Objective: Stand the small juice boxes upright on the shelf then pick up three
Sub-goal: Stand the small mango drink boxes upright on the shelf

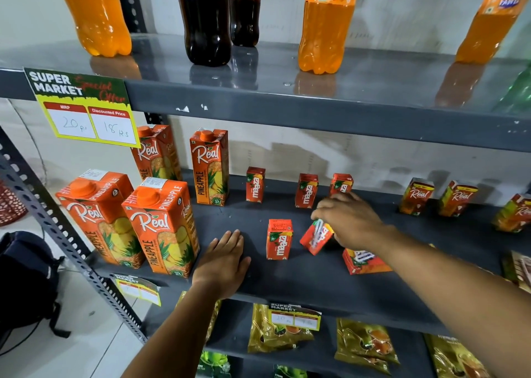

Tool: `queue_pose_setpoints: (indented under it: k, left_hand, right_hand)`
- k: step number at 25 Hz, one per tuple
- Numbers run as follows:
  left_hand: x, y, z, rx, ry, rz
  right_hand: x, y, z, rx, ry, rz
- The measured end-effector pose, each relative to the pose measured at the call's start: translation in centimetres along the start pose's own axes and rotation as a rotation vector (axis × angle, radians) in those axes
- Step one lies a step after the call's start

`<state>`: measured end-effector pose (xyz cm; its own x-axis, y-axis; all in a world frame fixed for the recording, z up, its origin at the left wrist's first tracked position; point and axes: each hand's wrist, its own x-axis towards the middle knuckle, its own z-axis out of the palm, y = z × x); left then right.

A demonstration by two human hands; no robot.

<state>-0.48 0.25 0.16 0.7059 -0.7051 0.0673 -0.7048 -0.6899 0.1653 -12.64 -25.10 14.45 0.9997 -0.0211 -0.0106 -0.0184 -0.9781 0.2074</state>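
The left hand (222, 260) lies flat, fingers spread, on the front of the dark shelf (301, 280), its grip empty. Just right of it one Maaza box (279, 239) stands upright. Beside that the right hand (349, 222) has its grip closed on the top of a tilted Maaza box (316, 238). Another box (363, 261) lies flat under the right forearm. Three more Maaza boxes (307, 191) stand upright along the back, right of the tall pineapple cartons (161, 225)
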Motion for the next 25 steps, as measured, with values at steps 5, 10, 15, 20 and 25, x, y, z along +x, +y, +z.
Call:
queue_pose_setpoints:
  k: [5,10,15,20,25]
  left_hand:
    - [0.0,0.2,-0.1,0.005,-0.001,-0.008]
    - [0.0,0.3,-0.2,0.007,-0.001,-0.011]
    - [0.0,0.3,-0.2,0.012,0.002,-0.011]
    - [-0.1,0.3,-0.2,0.024,-0.004,-0.010]
    - [0.0,0.3,-0.2,0.021,0.005,-0.006]
  right_hand:
    - [-0.2,0.3,-1.1,-0.135,-0.037,-0.325]
    - [0.2,0.8,-1.1,-0.129,-0.043,-0.312]
    - [1.0,0.3,-1.7,-0.164,-0.157,-0.065]
    - [1.2,-2.0,-1.2,0.001,-0.200,0.295]
    - [0.9,0.6,-2.6,0.235,-0.112,0.383]
